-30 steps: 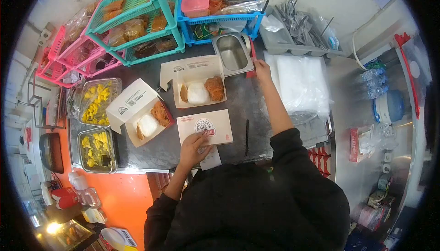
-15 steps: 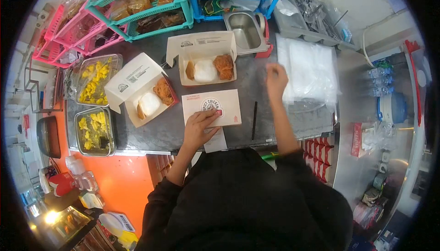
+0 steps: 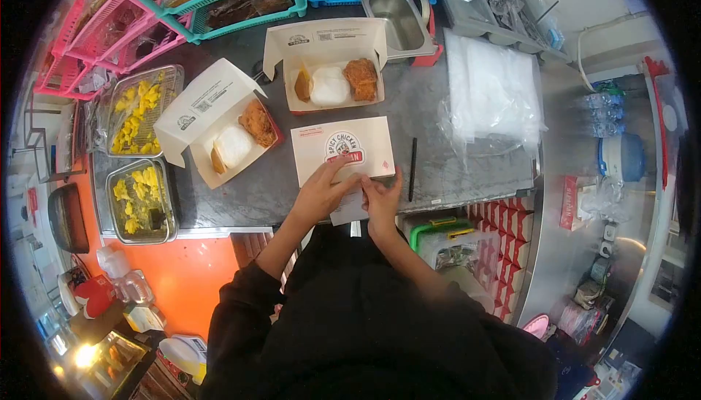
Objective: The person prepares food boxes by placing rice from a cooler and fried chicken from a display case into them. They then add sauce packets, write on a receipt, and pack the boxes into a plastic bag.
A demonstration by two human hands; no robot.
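Observation:
A closed box with a round chicken logo [image 3: 307, 148] lies on the dark counter in front of me. My left hand [image 3: 321, 192] rests on its lower edge, fingers spread over the lid. Beside it, my right hand [image 3: 381, 201] has its fingers pinched together at the box's near right corner; what they hold, if anything, is too small to make out. A white paper slip [image 3: 349, 210] sticks out below the box under my hands. Two open boxes stand behind, one upper [image 3: 330, 86] and one left [image 3: 234, 144], each with rice and fried chicken.
Two trays of yellow food, upper [image 3: 139, 113] and lower [image 3: 146, 199], sit at the left. A black stick [image 3: 412, 170] lies right of the box. Plastic bags [image 3: 493, 86], a metal container [image 3: 398, 24] and coloured baskets [image 3: 241, 9] are farther back.
My right hand has come from near the plastic bags down and left to the closed box. My left hand stays on the box. The camera view has shifted, so the counter items sit higher.

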